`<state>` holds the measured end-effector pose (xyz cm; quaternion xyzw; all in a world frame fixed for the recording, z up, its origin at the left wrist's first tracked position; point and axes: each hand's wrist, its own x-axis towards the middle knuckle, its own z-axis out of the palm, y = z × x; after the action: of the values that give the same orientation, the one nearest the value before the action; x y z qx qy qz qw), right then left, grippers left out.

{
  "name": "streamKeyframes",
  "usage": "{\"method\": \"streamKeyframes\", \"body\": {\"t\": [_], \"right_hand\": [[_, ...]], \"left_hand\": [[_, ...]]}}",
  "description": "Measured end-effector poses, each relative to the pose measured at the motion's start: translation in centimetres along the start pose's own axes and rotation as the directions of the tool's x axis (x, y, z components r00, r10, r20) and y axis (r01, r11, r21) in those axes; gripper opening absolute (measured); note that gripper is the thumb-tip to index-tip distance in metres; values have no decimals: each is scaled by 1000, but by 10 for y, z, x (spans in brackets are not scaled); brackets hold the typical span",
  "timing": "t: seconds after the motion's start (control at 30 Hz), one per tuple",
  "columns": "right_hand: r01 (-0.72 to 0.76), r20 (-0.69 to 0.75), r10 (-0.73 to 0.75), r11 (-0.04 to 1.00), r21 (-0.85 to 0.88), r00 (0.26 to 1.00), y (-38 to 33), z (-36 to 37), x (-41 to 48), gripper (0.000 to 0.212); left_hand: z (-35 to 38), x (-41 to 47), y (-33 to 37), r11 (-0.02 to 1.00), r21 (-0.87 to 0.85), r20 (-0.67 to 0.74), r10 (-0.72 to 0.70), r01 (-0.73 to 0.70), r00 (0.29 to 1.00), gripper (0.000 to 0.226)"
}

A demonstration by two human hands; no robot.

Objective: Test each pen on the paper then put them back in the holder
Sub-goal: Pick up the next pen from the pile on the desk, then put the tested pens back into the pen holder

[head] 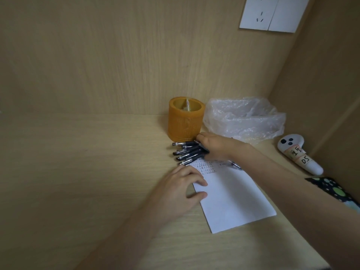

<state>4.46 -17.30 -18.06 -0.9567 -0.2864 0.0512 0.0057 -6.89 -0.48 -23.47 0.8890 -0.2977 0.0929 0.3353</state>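
Left hand point(188, 183) is lying palm down, fingers spread and loosely curled, forearm stretching in from the lower left. Right hand point(215, 148) is reaching further forward, fingers bent downward and closing together, its forearm angling in from the right.

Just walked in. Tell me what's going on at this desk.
A person is testing pens. The right hand rests on a bunch of dark pens lying on the desk beside the orange holder. The left hand pins the paper, whose top edge already carries test marks. The pens are not yet back in the holder.
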Motion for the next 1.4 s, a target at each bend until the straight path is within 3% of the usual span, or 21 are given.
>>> {"method": "streamKeyframes", "body": {"t": [0.13, 0.23, 0.3, 0.4, 0.53, 0.6, 0.8, 0.93, 1.07, 1.17, 1.23, 1.4], "right_hand": [[38, -149, -27, 997, 73, 988, 6, 5, -5, 39], [21, -296, 52, 971, 240, 954, -1, -6, -20, 31], [35, -384, 169, 882, 470, 908, -12, -18, -33, 26], [152, -474, 353, 651, 743, 806, -22, -23, -46, 12], [259, -501, 557, 458, 851, 662, -23, -7, -51, 16], [269, -500, 597, 436, 859, 627, -26, 4, -55, 17], [196, -447, 643, 425, 884, 622, -35, 30, -53, 19], [265, -397, 648, 296, 918, 650, -38, 30, -54, 24], [364, -400, 678, 205, 909, 616, -31, 19, -52, 21], [341, -412, 689, 247, 907, 596, -25, 19, -54, 22], [259, -391, 673, 293, 920, 627, -27, 27, -55, 24], [225, -361, 671, 284, 932, 647, -25, 36, -55, 28]], "left_hand": [[0, 0, 0, 1000, -12, -10, 6, -7, 1000, 21], [0, 0, 0, 1000, -9, -7, 7, -7, 1000, 22], [0, 0, 0, 1000, -12, -12, 5, -5, 1000, 24], [1, 1, 0, 1000, -21, -13, 2, -2, 1000, 23], [0, 1, 0, 1000, -21, 3, 2, -2, 1000, 20], [0, 0, 0, 1000, -16, 9, 3, -3, 1000, 20], [0, 0, -1, 1000, -23, 5, -1, 1, 1000, 23], [0, 0, -2, 1000, -21, 8, -1, 1, 1000, 23], [0, 0, -3, 1000, -18, 14, 6, -6, 1000, 24], [1, 0, -4, 1000, -16, 8, 7, -7, 1000, 24], [2, 0, -4, 1000, -29, 2, -5, 5, 1000, 24], [0, 1, -4, 982, -160, 22, -94, 97, 995, 21]]}}
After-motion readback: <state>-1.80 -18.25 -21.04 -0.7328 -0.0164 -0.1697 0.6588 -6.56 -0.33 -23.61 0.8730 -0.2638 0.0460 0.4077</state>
